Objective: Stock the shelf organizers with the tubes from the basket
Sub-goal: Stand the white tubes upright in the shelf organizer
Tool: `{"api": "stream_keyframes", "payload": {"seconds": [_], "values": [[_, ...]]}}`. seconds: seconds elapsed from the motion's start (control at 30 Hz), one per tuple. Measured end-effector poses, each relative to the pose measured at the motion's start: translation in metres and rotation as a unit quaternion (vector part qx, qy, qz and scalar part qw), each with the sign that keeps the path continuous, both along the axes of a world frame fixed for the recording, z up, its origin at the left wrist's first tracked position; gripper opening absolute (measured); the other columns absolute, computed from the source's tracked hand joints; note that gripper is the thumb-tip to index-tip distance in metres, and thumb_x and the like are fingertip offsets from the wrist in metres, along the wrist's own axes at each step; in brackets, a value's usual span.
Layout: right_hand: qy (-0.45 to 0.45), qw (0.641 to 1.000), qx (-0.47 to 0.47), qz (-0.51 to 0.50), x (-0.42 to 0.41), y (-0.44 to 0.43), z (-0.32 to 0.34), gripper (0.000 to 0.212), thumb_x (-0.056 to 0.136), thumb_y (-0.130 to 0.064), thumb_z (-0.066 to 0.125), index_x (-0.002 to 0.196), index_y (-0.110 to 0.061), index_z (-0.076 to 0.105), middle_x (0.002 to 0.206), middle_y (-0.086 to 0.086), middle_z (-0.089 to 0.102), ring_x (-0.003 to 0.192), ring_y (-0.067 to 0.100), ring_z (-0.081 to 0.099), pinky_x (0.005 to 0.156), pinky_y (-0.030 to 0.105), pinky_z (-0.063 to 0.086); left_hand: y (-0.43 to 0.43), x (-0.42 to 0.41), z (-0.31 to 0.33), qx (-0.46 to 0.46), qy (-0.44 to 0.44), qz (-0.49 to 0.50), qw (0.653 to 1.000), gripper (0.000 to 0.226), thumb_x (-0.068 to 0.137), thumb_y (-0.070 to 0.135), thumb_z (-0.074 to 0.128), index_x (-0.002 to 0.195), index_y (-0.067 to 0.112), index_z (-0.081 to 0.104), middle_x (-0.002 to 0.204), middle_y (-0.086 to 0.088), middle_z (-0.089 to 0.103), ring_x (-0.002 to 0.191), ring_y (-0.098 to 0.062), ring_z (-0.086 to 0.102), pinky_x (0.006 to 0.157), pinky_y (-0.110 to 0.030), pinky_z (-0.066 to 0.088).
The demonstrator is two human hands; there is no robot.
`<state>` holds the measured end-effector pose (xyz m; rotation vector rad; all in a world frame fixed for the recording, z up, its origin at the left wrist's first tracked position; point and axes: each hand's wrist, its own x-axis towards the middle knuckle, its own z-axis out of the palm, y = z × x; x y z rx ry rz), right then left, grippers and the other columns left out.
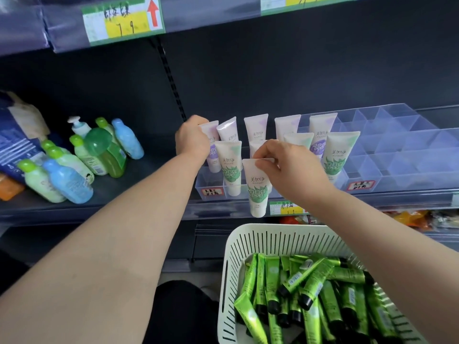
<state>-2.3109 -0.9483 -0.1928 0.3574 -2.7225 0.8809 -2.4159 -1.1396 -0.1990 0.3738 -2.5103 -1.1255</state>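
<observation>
My right hand [285, 167] pinches the flat top end of a white tube with a green leaf label [257, 188], which hangs cap-down in front of the clear shelf organizer [397, 155]. My left hand [191, 139] grips a white tube with a purple label [213, 155] at the organizer's far left. Several white tubes stand upright in the organizer's left compartments. A white slotted basket [248, 244] at the lower right holds several bright green tubes with black caps [313, 289].
Green and blue bottles [82, 160] lie and stand on the dark shelf to the left, beside blue packages [15, 145]. The organizer's right compartments hold nothing. An upper shelf edge with a price tag [121, 21] hangs overhead. Orange packets [417, 219] sit on the shelf below.
</observation>
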Motion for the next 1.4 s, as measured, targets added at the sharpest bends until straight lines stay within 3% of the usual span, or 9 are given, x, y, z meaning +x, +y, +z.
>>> {"api": "stream_keyframes", "payload": {"seconds": [0.2,0.47,0.67,0.83,0.93,1.03,1.17,1.27,1.4], "values": [[0.004,1.000,0.004,0.014,-0.001,-0.009,0.008,0.012,0.093,-0.026,0.053,0.099,-0.027,0.063,0.096,-0.010,0.068,0.084,0.013,0.059,0.062,0.028,0.046,-0.011,0.004,-0.001,-0.001,0.030,0.008,1.000,0.052,0.092,-0.003,0.033,0.132,0.021,0.057,0.130,-0.004,0.057,0.114,-0.021,0.056,0.090,-0.028,0.046],[0.039,0.998,-0.024,0.041,-0.008,-0.054,0.036,0.011,0.094,-0.027,0.050,0.099,-0.027,0.059,0.093,-0.011,0.065,0.080,0.012,0.056,0.067,0.032,0.046,-0.044,0.040,0.000,-0.051,0.062,-0.013,0.997,0.053,0.088,-0.008,0.037,0.125,0.019,0.061,0.123,-0.005,0.062,0.115,-0.020,0.057,0.096,-0.032,0.047],[0.078,0.996,-0.008,0.040,-0.035,-0.094,0.046,0.011,0.093,-0.026,0.047,0.098,-0.026,0.056,0.089,-0.002,0.065,0.086,0.021,0.057,0.072,0.037,0.047,-0.067,0.059,-0.002,-0.071,0.079,-0.017,0.994,0.056,0.081,-0.013,0.040,0.118,0.020,0.066,0.117,-0.002,0.066,0.111,-0.018,0.060,0.095,-0.035,0.050],[0.052,0.994,0.097,0.029,-0.056,-0.103,0.030,0.015,0.089,-0.016,0.049,0.102,-0.023,0.054,0.092,0.001,0.064,0.090,0.026,0.055,0.070,0.033,0.034,-0.069,0.066,-0.010,-0.062,0.081,-0.035,0.994,0.053,0.084,-0.012,0.041,0.118,0.020,0.066,0.117,0.000,0.068,0.109,-0.015,0.061,0.092,-0.026,0.049],[0.063,0.987,0.144,0.021,-0.058,-0.103,0.021,0.017,0.089,-0.011,0.048,0.102,-0.020,0.053,0.091,0.002,0.065,0.086,0.025,0.052,0.071,0.033,0.029,-0.066,0.069,-0.015,-0.075,0.073,-0.039,0.994,0.051,0.086,-0.010,0.041,0.118,0.020,0.066,0.117,0.001,0.067,0.110,-0.015,0.061,0.092,-0.028,0.050],[0.085,0.984,0.159,0.002,-0.063,-0.103,0.017,0.028,0.084,-0.002,0.049,0.103,-0.023,0.054,0.086,0.001,0.064,0.085,0.022,0.047,0.074,0.034,0.028,-0.063,0.072,-0.016,-0.154,0.064,-0.060,0.984,0.049,0.087,-0.009,0.044,0.119,0.021,0.065,0.119,-0.001,0.065,0.111,-0.020,0.058,0.088,-0.035,0.050],[0.102,0.977,0.188,0.010,-0.068,-0.104,0.019,0.027,0.084,-0.005,0.051,0.102,-0.025,0.057,0.082,-0.002,0.063,0.099,0.023,0.048,0.076,0.035,0.029,-0.061,0.077,-0.015,-0.295,0.030,-0.087,0.951,0.043,0.088,-0.005,0.050,0.121,0.020,0.063,0.122,-0.002,0.061,0.111,-0.023,0.051,0.073,-0.031,0.041],[0.103,0.975,0.194,0.021,-0.066,-0.103,0.018,0.027,0.087,-0.007,0.051,0.105,-0.025,0.059,0.086,-0.002,0.065,0.102,0.023,0.048,0.077,0.035,0.030,-0.061,0.079,-0.013,-0.319,0.016,-0.088,0.944,0.042,0.088,-0.004,0.050,0.120,0.020,0.064,0.122,-0.001,0.061,0.110,-0.023,0.050,0.071,-0.030,0.039],[0.136,0.976,0.167,0.023,-0.049,-0.088,0.020,0.021,0.093,-0.019,0.051,0.112,-0.021,0.059,0.108,0.000,0.065,0.107,0.025,0.048,0.082,0.038,0.034,-0.058,0.087,-0.009,-0.317,0.024,-0.099,0.943,0.039,0.089,-0.002,0.050,0.119,0.019,0.064,0.122,0.000,0.061,0.111,-0.022,0.050,0.073,-0.033,0.043]]}}
